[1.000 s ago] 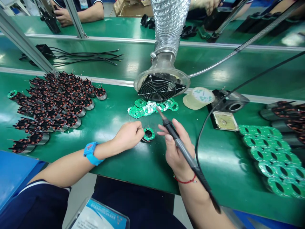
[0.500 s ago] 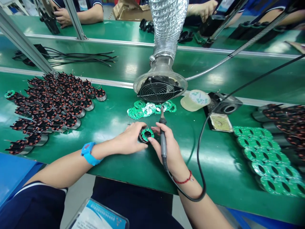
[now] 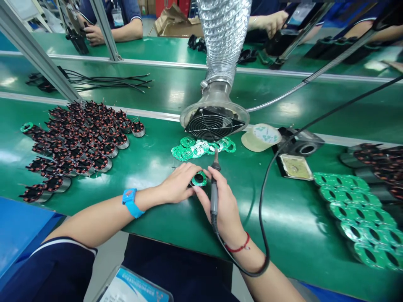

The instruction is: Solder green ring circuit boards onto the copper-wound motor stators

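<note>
My left hand (image 3: 179, 183) is closed around the side of a motor stator (image 3: 191, 183), whose lower body is mostly hidden by the fingers. On top of the stator lies a green ring-shaped circuit board (image 3: 199, 179). My right hand (image 3: 223, 201) holds a soldering iron (image 3: 214, 195) between thumb and fingers, its tip pointing away from me. The right thumb and a fingertip also touch the edge of the board. Just beyond the hands is a loose pile of green ring boards (image 3: 189, 150) under a round fume extractor (image 3: 214, 121).
Many copper-wound stators (image 3: 83, 142) stand at the left. Stators topped with green boards (image 3: 359, 209) stand in rows at the right. A roll of tape (image 3: 261, 137) and a soldering iron stand (image 3: 299, 151) sit behind. The iron's black cable (image 3: 262, 218) loops over my right forearm. Co-workers' hands (image 3: 94, 35) show across the bench.
The whole view has shifted slightly, so things appear a little lower and to the right. My fingers have closed in around the board and stator; the soldering iron stays in my right hand.
</note>
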The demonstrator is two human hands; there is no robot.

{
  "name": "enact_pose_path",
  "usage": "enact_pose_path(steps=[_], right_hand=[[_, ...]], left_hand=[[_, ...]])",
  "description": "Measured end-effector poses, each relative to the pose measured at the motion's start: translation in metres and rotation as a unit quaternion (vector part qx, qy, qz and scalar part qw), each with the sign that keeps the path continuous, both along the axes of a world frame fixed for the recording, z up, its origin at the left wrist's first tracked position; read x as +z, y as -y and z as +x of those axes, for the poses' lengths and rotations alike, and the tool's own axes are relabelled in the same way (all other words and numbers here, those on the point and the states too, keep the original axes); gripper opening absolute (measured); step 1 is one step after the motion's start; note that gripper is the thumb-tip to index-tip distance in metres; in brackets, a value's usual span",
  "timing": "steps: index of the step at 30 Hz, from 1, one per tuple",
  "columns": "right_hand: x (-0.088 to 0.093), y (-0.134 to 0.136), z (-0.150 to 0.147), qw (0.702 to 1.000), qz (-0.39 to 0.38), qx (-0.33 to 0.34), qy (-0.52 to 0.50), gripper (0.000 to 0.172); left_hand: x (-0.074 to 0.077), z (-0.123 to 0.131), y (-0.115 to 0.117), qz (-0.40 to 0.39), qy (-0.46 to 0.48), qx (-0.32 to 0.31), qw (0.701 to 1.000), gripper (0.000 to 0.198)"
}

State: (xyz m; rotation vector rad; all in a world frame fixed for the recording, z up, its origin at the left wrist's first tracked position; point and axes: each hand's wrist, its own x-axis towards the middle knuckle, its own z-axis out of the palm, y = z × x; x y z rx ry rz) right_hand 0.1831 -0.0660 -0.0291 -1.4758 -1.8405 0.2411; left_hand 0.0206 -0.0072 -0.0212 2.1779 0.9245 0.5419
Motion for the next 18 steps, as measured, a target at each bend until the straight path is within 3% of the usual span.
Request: enact_pose_path(steps=[4,8,12,15,18], right_hand=[[-0.005,-0.005,0.001,1.000,-0.016,0.015,-0.017,0.047],[-0.007,-0.007,-0.001,0.998,-0.026,0.015,-0.050,0.050],[-0.007,-0.011,-0.002,0.999,-0.026,0.028,-0.038,0.044],[-0.008,-0.012,-0.002,0.999,-0.003,0.019,-0.028,0.041],[-0.008,-0.011,-0.003,1.000,0.016,0.015,-0.018,0.039]], left_hand=[[-0.008,-0.003,-0.001,-0.022,0.050,0.048,0.997,0.066],[-0.008,-0.003,0.004,0.026,0.032,0.073,0.996,0.048],[-0.008,-0.001,0.013,0.068,0.013,0.105,0.992,0.042],[-0.007,0.002,0.022,0.031,0.018,0.147,0.988,0.047],[-0.004,0.005,0.029,-0.060,0.049,0.165,0.983,0.055]])
